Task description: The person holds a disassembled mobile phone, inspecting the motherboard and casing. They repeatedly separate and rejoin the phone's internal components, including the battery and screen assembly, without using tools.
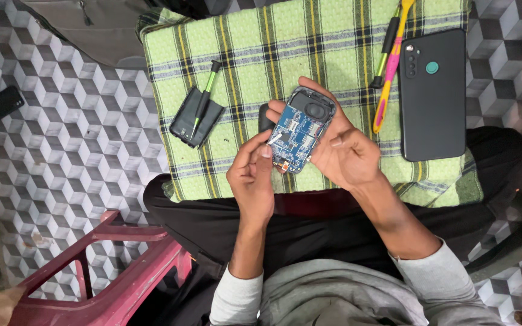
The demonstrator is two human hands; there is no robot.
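Here the right hand [342,148] cradles the small opened phone with its bare blue circuit board [300,130], fingers wrapped around its edges, above the green checked cloth [255,54]. The left hand [252,175] has its fingertips pinched on a small whitish piece [275,137] touching the board – it seems the step is work on one connector. The next move likely needs a fine, steady touch. The phone's long axis runs diagonally, speaker end pointing up-right, away from the person.
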